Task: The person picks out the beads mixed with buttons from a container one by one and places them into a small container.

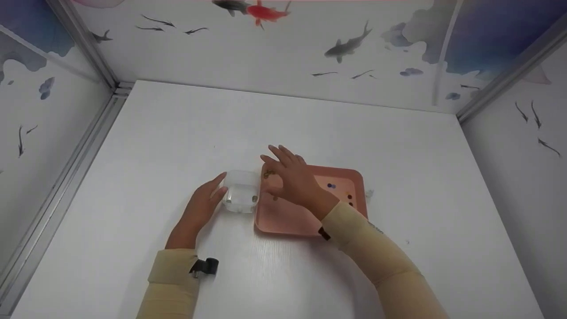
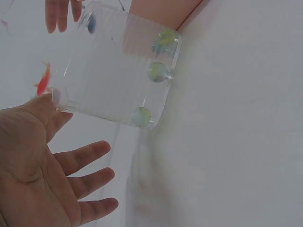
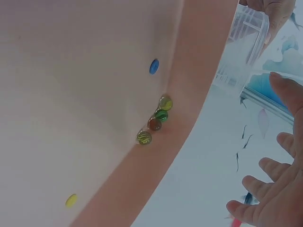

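Note:
A clear plastic box (image 1: 241, 195) stands against the left side of a pink tray (image 1: 288, 228). Several marbles lie inside the box, among them a greenish marble (image 2: 141, 117). My left hand (image 1: 201, 206) touches the box's left side with thumb and forefinger, the other fingers spread straight. Over the tray's left part hovers my right hand (image 1: 294, 181), fingers extended, with nothing seen between them. Below it, several marbles (image 3: 161, 116) gather by the tray wall. A flat blue piece (image 3: 154, 66) and a flat yellow piece (image 3: 71, 200) also lie in the tray.
Small dark pieces (image 1: 350, 197) lie at the tray's right side. Beyond its right rim, small clear bits (image 1: 369, 193) rest on the white table (image 1: 283, 270). Panels printed with fish (image 1: 347, 46) border the table at the back and sides.

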`<move>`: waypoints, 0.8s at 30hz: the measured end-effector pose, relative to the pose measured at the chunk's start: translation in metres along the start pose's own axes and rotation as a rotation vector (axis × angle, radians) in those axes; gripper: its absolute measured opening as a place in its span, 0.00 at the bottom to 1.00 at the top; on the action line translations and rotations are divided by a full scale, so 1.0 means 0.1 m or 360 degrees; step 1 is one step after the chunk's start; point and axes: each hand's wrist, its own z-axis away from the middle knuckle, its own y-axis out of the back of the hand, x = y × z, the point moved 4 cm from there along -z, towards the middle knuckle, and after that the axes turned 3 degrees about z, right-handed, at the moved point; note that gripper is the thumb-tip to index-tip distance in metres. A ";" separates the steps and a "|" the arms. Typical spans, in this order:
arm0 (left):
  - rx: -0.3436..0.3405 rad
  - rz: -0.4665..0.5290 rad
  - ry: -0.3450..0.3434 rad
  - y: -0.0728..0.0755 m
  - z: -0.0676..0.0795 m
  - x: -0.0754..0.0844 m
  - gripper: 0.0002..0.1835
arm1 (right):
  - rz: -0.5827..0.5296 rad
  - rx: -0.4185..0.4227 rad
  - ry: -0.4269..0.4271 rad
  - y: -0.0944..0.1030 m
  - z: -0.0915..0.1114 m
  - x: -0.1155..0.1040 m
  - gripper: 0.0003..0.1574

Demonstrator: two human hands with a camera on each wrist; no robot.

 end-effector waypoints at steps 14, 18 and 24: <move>-0.0007 0.0019 -0.0054 0.00 -0.01 0.00 0.32 | -0.0190 0.0048 0.0043 -0.02 0.02 0.17 0.46; -0.0006 0.0012 -0.0073 0.00 -0.01 0.00 0.36 | -0.0249 0.0052 0.0030 -0.04 0.02 0.21 0.45; 0.0000 0.0009 -0.0073 0.00 -0.01 0.00 0.35 | -0.0280 0.0056 0.0031 -0.03 0.02 0.26 0.47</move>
